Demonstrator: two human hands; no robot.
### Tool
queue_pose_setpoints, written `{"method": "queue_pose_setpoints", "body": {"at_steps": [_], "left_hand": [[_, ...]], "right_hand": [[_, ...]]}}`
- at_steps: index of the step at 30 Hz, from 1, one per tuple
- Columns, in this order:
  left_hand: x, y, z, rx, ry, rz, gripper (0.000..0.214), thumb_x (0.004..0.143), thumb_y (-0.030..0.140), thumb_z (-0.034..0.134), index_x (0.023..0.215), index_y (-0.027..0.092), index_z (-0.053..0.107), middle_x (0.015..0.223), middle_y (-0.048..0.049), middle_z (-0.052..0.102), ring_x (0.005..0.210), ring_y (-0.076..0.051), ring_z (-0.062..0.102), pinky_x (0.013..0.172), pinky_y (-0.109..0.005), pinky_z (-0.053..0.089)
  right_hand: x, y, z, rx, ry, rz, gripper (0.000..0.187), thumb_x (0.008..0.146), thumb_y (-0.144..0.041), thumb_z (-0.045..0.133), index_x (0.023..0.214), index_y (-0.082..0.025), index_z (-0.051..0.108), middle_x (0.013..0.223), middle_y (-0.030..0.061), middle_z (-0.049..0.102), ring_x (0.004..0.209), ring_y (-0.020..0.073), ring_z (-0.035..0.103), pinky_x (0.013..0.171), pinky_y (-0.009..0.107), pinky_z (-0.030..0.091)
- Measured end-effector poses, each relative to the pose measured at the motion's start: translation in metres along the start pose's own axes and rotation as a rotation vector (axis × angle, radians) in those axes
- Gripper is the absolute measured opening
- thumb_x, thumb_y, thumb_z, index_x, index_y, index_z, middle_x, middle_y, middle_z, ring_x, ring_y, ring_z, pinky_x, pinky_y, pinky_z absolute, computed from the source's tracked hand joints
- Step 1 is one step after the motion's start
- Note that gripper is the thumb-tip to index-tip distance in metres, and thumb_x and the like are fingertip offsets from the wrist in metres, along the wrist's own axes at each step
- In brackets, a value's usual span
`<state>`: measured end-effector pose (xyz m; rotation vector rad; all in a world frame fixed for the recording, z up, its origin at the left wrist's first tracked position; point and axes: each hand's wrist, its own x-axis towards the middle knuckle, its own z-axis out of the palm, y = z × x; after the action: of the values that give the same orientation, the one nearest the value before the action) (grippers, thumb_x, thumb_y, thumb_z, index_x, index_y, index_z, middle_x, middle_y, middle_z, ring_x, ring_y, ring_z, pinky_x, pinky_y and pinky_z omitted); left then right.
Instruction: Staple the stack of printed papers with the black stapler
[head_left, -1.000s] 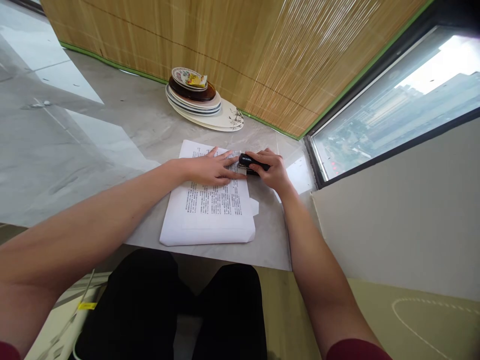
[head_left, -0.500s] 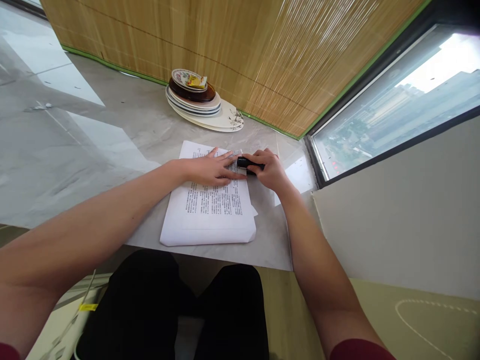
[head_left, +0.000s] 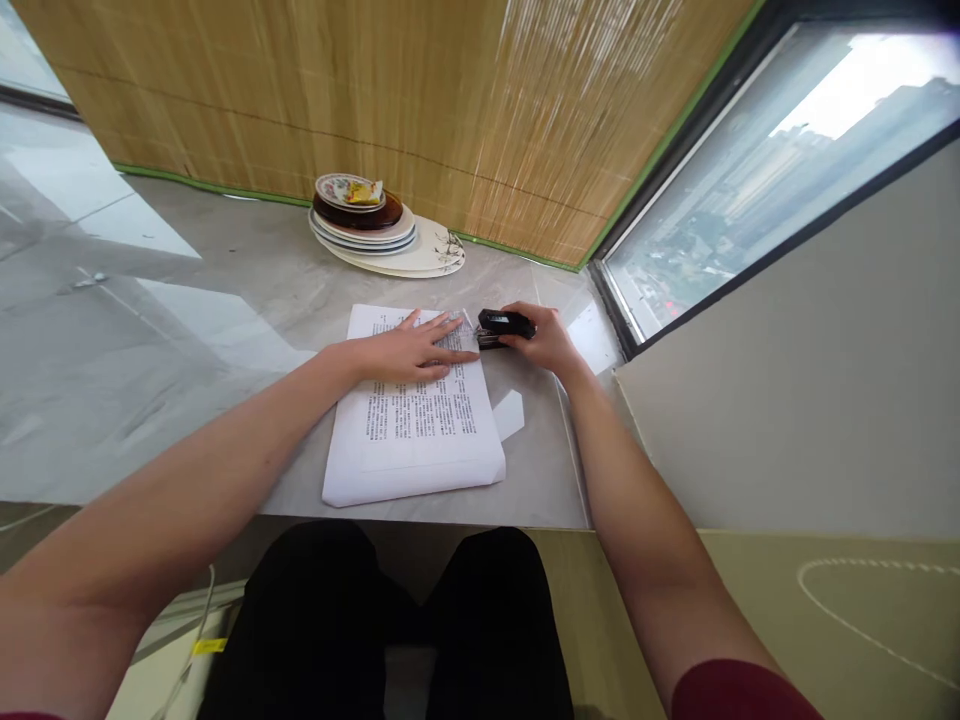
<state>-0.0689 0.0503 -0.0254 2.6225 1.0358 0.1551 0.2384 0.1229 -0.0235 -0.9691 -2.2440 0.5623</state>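
A stack of printed white paper (head_left: 416,430) lies on the grey marble ledge (head_left: 187,330) in front of me. My left hand (head_left: 409,350) rests flat on the upper part of the sheets, fingers stretched out toward the top right corner. My right hand (head_left: 544,340) is closed round a black stapler (head_left: 504,326), whose nose sits at that top right corner of the paper, just beyond my left fingertips.
A pile of plates (head_left: 375,225), with a small patterned dish on top, stands at the back against a bamboo blind (head_left: 412,110). A window (head_left: 750,170) is on the right. A small white paper scrap (head_left: 510,412) lies beside the stack. My dark-trousered legs (head_left: 390,630) are below the ledge.
The view has tilted and shifted a little. My right hand has loosened on the stapler, which shows more than before; my left hand stays flat on the paper.
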Motion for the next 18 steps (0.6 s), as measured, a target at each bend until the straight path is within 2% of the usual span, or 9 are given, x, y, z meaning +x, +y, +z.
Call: {"method": "queue_pose_setpoints", "body": {"at_steps": [3, 6, 9, 11, 12, 14, 16, 18], "left_hand": [[0.001, -0.003, 0.000, 0.002, 0.033, 0.006, 0.057, 0.109, 0.048, 0.048, 0.166, 0.041, 0.046, 0.182, -0.0024, 0.018, 0.169, -0.033, 0.018, 0.135, -0.060, 0.009], [0.004, -0.006, 0.003, 0.020, 0.128, -0.023, 0.051, 0.110, 0.043, 0.047, 0.160, 0.034, 0.055, 0.176, -0.0057, 0.038, 0.165, -0.029, 0.031, 0.135, -0.056, 0.011], [0.007, -0.009, 0.004, 0.020, 0.210, -0.036, 0.043, 0.109, 0.039, 0.050, 0.148, 0.032, 0.068, 0.166, -0.0058, 0.054, 0.155, -0.029, 0.048, 0.133, -0.055, 0.020], [0.008, -0.011, 0.003, -0.019, 0.334, -0.053, 0.040, 0.107, 0.036, 0.053, 0.143, 0.030, 0.071, 0.159, -0.0070, 0.061, 0.147, -0.029, 0.055, 0.129, -0.052, 0.030], [0.008, -0.013, 0.001, -0.041, 0.442, -0.090, 0.038, 0.106, 0.032, 0.053, 0.139, 0.029, 0.072, 0.153, -0.0079, 0.066, 0.142, -0.028, 0.059, 0.126, -0.050, 0.035], [0.006, -0.019, -0.004, -0.065, 0.722, -0.242, 0.033, 0.105, 0.022, 0.050, 0.126, 0.025, 0.075, 0.135, -0.0096, 0.072, 0.132, -0.028, 0.063, 0.120, -0.046, 0.043], [0.002, -0.026, -0.008, -0.062, 0.985, -0.435, 0.029, 0.102, 0.015, 0.047, 0.108, 0.023, 0.074, 0.117, -0.0102, 0.073, 0.120, -0.028, 0.066, 0.113, -0.043, 0.048], [-0.003, -0.033, -0.009, -0.059, 1.135, -0.563, 0.027, 0.100, 0.012, 0.045, 0.095, 0.023, 0.069, 0.106, -0.0096, 0.071, 0.110, -0.027, 0.066, 0.106, -0.041, 0.051]], "right_hand": [[0.002, 0.023, 0.000, 0.047, 0.187, 0.167, 0.037, 0.074, -0.041, 0.083, 0.106, -0.023, 0.077, 0.099, 0.0054, 0.079, 0.097, 0.0300, 0.072, 0.095, 0.048, 0.056], [0.006, 0.029, 0.005, 0.012, 0.399, 0.315, 0.036, 0.076, -0.044, 0.082, 0.104, -0.023, 0.073, 0.098, 0.0075, 0.077, 0.099, 0.0314, 0.071, 0.094, 0.050, 0.056], [0.010, 0.013, 0.011, -0.055, 0.497, 0.323, 0.031, 0.085, -0.046, 0.076, 0.106, -0.024, 0.067, 0.105, 0.0106, 0.075, 0.107, 0.0319, 0.068, 0.100, 0.052, 0.053], [0.010, -0.010, 0.019, -0.066, 0.511, 0.283, 0.028, 0.089, -0.044, 0.074, 0.105, -0.024, 0.063, 0.108, 0.0114, 0.074, 0.106, 0.0302, 0.066, 0.102, 0.052, 0.052], [0.009, -0.025, 0.024, -0.040, 0.506, 0.253, 0.028, 0.090, -0.043, 0.075, 0.106, -0.024, 0.061, 0.108, 0.0108, 0.074, 0.104, 0.0287, 0.066, 0.101, 0.051, 0.053], [0.006, -0.056, 0.037, 0.107, 0.401, 0.174, 0.030, 0.091, -0.042, 0.076, 0.110, -0.026, 0.059, 0.107, 0.0078, 0.074, 0.099, 0.0263, 0.067, 0.095, 0.047, 0.056], [0.001, -0.087, 0.054, 0.209, 0.206, 0.120, 0.031, 0.092, -0.043, 0.076, 0.112, -0.028, 0.057, 0.109, 0.0050, 0.074, 0.099, 0.0259, 0.068, 0.093, 0.046, 0.057], [-0.004, -0.111, 0.073, 0.233, 0.021, 0.088, 0.031, 0.093, -0.042, 0.075, 0.115, -0.031, 0.056, 0.111, 0.0032, 0.073, 0.103, 0.0257, 0.069, 0.093, 0.045, 0.057]]}}
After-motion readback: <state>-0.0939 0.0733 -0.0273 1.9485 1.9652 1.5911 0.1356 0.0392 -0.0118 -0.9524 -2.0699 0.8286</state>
